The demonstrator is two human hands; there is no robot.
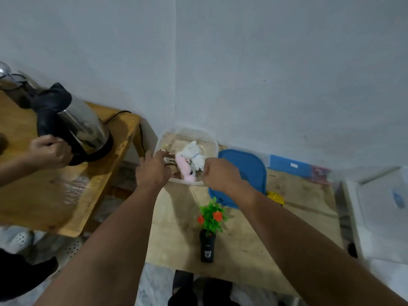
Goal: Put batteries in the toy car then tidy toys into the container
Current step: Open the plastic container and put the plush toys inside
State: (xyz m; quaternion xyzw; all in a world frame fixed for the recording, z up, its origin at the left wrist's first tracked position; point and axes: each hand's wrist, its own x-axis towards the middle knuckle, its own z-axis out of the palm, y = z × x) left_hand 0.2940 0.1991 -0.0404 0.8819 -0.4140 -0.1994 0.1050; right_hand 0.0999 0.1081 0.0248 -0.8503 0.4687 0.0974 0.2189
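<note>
A clear plastic container (210, 141) stands in the table's back corner. Inside it lie a white plush toy (193, 153) and a pink plush toy (186, 171). My left hand (152, 171) grips the container's near left rim, thumb outside and fingers inside, next to a small brown-and-white thing (170, 157). My right hand (217, 173) is curled and pinches the near right rim. The yellow toy car (276, 197) sits on the table, partly hidden behind my right forearm. The blue lid (245, 166) lies right of the container.
A fake plant in a black vase (208, 244) stands in the middle of the wooden table (293, 219). On a second wooden table at left, another person's hand (49, 152) holds a steel kettle (81, 127). A white box (382, 208) is at right.
</note>
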